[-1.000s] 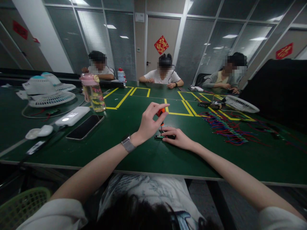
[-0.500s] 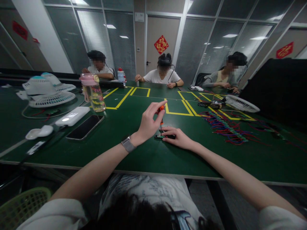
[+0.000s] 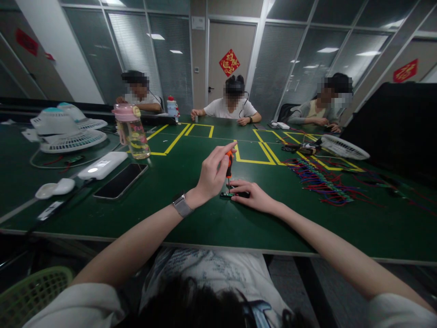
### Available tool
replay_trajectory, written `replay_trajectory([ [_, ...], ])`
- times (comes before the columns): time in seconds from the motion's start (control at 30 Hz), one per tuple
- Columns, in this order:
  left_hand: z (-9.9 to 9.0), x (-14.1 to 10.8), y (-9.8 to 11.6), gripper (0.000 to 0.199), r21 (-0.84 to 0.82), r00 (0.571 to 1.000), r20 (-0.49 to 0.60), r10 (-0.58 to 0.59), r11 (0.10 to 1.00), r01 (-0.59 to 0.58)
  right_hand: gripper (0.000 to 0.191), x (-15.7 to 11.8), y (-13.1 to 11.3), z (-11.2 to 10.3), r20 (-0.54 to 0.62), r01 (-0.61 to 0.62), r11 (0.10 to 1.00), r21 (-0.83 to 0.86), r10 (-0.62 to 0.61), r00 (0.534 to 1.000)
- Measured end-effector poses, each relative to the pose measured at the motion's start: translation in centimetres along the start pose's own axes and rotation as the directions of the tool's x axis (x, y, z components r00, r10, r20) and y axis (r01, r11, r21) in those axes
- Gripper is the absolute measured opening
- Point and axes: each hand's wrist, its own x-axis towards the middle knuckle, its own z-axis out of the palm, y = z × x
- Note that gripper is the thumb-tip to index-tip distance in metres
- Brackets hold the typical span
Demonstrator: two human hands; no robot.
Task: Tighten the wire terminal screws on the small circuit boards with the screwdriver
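Note:
My left hand (image 3: 215,171) is closed around the handle of an orange and black screwdriver (image 3: 229,168), held upright. Its thin shaft points down to a small green circuit board (image 3: 226,195) on the table; whether the tip sits in a screw is too small to tell. Low on the table, my right hand (image 3: 252,197) pinches the board from the right side, with thumb and fingers at its edge. A dark part shows between those fingers, partly hidden by them.
Left of my hands lie a phone (image 3: 121,181), a white device (image 3: 103,165), a pink-lidded bottle (image 3: 131,132) and white fans (image 3: 73,139). Wired circuit boards (image 3: 322,182) and another fan (image 3: 344,146) lie to the right. Several people sit across the green table (image 3: 191,228).
My left thumb and fingers have shifted slightly around the screwdriver handle, baring more of it. The screwdriver stays upright over the board. My right hand has not visibly moved.

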Motion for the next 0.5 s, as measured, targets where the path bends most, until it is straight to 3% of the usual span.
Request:
replay_trajectory([
  [0.33, -0.01, 0.16, 0.24, 0.018, 0.108, 0.998, -0.050, 0.043, 0.993, -0.038, 0.025, 0.03, -0.05, 0.00, 0.002, 0.007, 1.000, -0.025, -0.007, 1.000],
  [0.5, 0.01, 0.13, 0.35, 0.025, 0.106, 0.999, -0.036, 0.026, 0.994, -0.022, 0.025, 0.07, -0.02, 0.01, 0.002, 0.016, 0.999, -0.029, -0.016, 1.000],
])
